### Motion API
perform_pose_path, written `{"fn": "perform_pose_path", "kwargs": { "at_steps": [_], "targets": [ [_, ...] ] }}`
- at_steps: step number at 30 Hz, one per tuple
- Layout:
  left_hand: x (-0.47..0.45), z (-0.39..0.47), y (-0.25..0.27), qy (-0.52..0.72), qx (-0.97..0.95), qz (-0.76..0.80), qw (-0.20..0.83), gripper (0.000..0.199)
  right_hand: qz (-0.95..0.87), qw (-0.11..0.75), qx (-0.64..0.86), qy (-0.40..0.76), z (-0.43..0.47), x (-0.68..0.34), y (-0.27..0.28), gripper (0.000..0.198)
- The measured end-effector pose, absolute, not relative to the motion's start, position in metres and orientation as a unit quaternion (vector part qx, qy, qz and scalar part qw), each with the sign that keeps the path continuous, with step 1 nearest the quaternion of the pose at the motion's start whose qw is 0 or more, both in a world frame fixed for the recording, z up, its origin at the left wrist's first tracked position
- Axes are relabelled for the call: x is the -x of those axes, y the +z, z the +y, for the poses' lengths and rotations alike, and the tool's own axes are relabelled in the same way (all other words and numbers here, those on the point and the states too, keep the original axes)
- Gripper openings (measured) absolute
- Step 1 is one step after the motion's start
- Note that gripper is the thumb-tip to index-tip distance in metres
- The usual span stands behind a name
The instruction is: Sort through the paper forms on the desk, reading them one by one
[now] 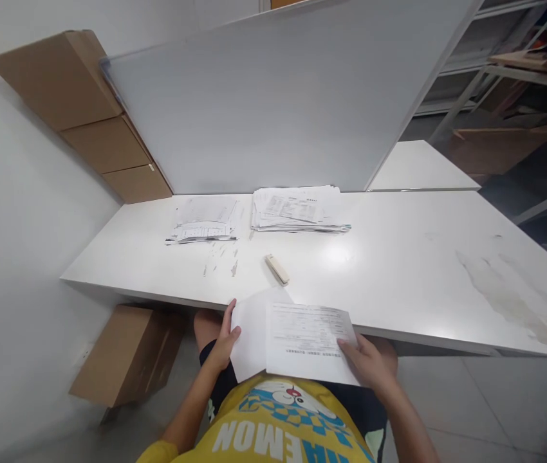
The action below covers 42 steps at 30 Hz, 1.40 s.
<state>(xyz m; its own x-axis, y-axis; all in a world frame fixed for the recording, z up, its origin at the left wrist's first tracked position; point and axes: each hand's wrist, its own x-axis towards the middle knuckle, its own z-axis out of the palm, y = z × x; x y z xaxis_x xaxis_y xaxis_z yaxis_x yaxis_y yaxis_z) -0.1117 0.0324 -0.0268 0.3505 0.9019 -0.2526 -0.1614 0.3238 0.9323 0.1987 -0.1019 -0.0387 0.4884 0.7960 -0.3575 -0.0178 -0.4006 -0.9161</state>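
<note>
My left hand (226,339) grips the left edge of some printed paper sheets (297,341) held over the near edge of the white table (399,270). My right hand (369,364) holds the same sheets at their lower right corner. A blank sheet sticks out to the left from under the printed one. A small beige staple remover (277,269) lies on the table just beyond the sheets. Farther back rest two paper stacks: a smaller left stack (203,222) and a thicker right stack (297,209). Tiny loose staples (220,260) are scattered in front of the left stack.
A large whiteboard (273,103) leans upright behind the table. Cardboard boxes (85,116) stand against the wall at back left, and another box (129,354) sits on the floor under the table's left end. Metal shelving (519,71) stands at the right. A stain (509,296) marks the table's right side.
</note>
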Motion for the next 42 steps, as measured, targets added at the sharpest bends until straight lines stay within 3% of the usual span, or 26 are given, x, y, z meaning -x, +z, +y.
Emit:
{"fn": "perform_pose_path", "kwargs": {
  "at_steps": [11, 16, 20, 28, 32, 35, 38, 42],
  "targets": [
    [0.093, 0.015, -0.039, 0.389, -0.389, 0.502, 0.668, 0.071, -0.456, 0.362, 0.709, 0.397, -0.063, -0.182, 0.0, 0.044],
    [0.096, 0.016, -0.035, 0.362, -0.364, 0.487, 0.707, 0.074, -0.5, 0.337, 0.701, 0.382, -0.055, -0.159, -0.001, 0.04],
    [0.094, 0.015, -0.027, 0.374, -0.369, 0.401, 0.75, 0.074, -0.464, 0.383, 0.699, 0.386, -0.066, -0.154, -0.01, 0.038],
    [0.075, 0.016, -0.012, 0.392, -0.475, 0.463, 0.637, 0.051, -0.423, 0.463, 0.694, 0.354, -0.078, -0.164, -0.011, 0.036],
    [0.069, 0.022, -0.002, 0.401, -0.529, 0.445, 0.601, 0.04, -0.387, 0.53, 0.695, 0.293, -0.069, -0.173, -0.003, 0.058],
    [0.062, 0.034, 0.004, 0.398, -0.59, 0.387, 0.586, 0.04, -0.36, 0.595, 0.639, 0.329, -0.056, -0.181, 0.002, 0.076],
    [0.05, 0.051, -0.002, 0.395, -0.655, 0.319, 0.56, 0.049, -0.356, 0.653, 0.567, 0.354, -0.044, -0.188, 0.002, 0.067],
    [0.034, 0.07, -0.023, 0.446, -0.66, 0.334, 0.504, 0.05, -0.314, 0.664, 0.583, 0.346, -0.035, -0.188, -0.011, 0.052]
  ]
}}
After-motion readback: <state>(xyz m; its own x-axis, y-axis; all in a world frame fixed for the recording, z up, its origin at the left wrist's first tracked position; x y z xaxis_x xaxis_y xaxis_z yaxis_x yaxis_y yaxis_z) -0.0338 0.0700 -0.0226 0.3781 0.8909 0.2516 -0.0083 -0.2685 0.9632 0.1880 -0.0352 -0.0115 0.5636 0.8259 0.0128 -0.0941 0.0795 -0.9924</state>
